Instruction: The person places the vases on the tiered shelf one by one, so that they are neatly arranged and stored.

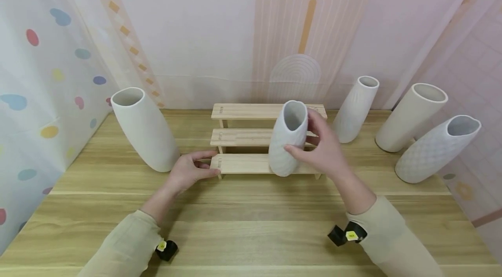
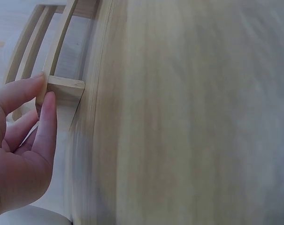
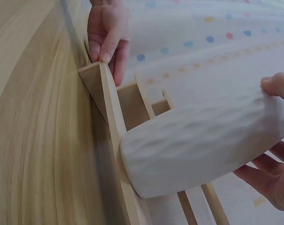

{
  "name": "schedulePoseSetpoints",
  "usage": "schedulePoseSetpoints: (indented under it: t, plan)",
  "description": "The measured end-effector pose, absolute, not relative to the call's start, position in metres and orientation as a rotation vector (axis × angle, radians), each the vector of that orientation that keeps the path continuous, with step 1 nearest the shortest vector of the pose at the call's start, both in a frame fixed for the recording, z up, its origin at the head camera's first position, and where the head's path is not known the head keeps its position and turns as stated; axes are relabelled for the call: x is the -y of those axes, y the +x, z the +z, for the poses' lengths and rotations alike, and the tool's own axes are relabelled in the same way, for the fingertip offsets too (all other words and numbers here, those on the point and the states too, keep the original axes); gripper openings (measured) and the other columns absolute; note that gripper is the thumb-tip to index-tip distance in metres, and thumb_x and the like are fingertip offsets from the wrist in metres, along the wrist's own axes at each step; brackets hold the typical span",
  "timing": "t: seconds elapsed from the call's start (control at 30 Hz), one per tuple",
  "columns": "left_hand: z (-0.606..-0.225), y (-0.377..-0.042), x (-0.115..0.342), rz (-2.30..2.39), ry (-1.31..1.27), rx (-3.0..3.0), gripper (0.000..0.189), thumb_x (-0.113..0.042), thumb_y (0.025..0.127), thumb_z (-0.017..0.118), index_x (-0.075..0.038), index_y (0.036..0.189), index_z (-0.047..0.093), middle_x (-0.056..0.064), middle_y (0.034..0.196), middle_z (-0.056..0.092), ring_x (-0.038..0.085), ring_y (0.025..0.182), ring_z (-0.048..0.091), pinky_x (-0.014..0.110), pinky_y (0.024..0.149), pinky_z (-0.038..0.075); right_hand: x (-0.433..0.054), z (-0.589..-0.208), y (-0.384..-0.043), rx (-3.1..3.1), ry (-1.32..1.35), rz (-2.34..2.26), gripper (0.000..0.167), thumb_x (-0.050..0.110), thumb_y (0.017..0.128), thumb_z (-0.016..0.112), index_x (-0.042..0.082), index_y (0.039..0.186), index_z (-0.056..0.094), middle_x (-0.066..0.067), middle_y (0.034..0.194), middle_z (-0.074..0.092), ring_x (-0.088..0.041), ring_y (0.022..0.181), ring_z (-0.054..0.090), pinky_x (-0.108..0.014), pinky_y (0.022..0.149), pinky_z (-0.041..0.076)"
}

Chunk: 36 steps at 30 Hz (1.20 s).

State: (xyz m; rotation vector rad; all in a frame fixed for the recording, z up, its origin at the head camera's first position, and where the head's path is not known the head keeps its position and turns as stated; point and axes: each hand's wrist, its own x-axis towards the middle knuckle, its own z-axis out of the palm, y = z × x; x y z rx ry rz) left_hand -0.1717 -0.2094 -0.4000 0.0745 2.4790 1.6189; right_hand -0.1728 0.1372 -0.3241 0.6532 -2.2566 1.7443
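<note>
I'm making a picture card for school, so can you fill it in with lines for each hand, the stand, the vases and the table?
Left hand: pinches the left end of the front shelf
Right hand: grips the bumpy white vase, mouth up, at the front shelf; whether its base touches is unclear
Wooden stand: three shelves, rising toward the back
Left side: one smooth vase
Right side: narrow-necked vase, straight vase, diamond-patterned vase
Table: wood-grained

Wooden rack [image 1: 245, 137]: pale, three-tiered, rising toward twelve o'clock. White textured vase [image 1: 279, 153]: near upright, wavy mouth up, base by lowest tier, contact unclear, five o'clock from rack's centre.
</note>
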Motion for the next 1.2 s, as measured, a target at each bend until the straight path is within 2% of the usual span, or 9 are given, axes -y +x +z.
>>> schedulePoseSetpoints:
  t: [0.2,0.37,0.53,0.97,1.2]
  plan:
    - [-0.400,-0.172,0.209,1.624,0.069,-2.473,0.061,-0.016,0.079,0.086,-0.003,0.134,0.062,0.018,0.121,0.060,0.021,0.091,0.060,0.028,0.068,0.051,-0.112,-0.322,-0.181,2.302,0.737,1.741,0.080,0.008,0.073,0.087,0.017,0.142,0.049,-0.005,0.124,0.059,-0.022,0.109,0.060,-0.041,0.085,0.055]
    - [-0.400,-0.172,0.209,1.611,0.065,-2.480,0.062,-0.017,0.079,0.086,-0.004,0.134,0.062,0.017,0.123,0.060,0.021,0.092,0.059,0.027,0.069,0.051,-0.094,-0.322,-0.187,2.315,0.787,1.744,0.080,0.013,0.074,0.088,0.021,0.143,0.049,-0.002,0.123,0.060,-0.022,0.107,0.061,-0.044,0.085,0.055]
    - [-0.400,-0.174,0.209,1.593,0.058,-2.503,0.061,-0.018,0.077,0.087,-0.004,0.132,0.063,0.017,0.120,0.062,0.021,0.091,0.060,0.027,0.069,0.050,-0.078,-0.321,-0.191,2.316,0.819,1.758,0.079,0.015,0.075,0.087,0.022,0.143,0.048,-0.001,0.123,0.060,-0.023,0.108,0.061,-0.043,0.086,0.054]
    - [-0.402,-0.175,0.210,1.588,0.067,-2.510,0.062,-0.017,0.077,0.087,-0.004,0.132,0.064,0.015,0.112,0.066,0.018,0.087,0.062,0.027,0.068,0.051,-0.045,-0.321,-0.194,2.294,0.904,1.778,0.079,0.014,0.074,0.087,0.018,0.143,0.048,0.001,0.123,0.060,-0.022,0.108,0.061,-0.043,0.087,0.054]
    - [-0.401,-0.175,0.210,1.582,0.078,-2.518,0.061,-0.018,0.077,0.087,-0.003,0.132,0.064,0.016,0.116,0.065,0.018,0.087,0.062,0.027,0.067,0.051,-0.045,-0.321,-0.195,2.306,0.922,1.769,0.079,0.013,0.075,0.087,0.017,0.144,0.047,-0.001,0.125,0.059,-0.025,0.110,0.061,-0.041,0.088,0.054]
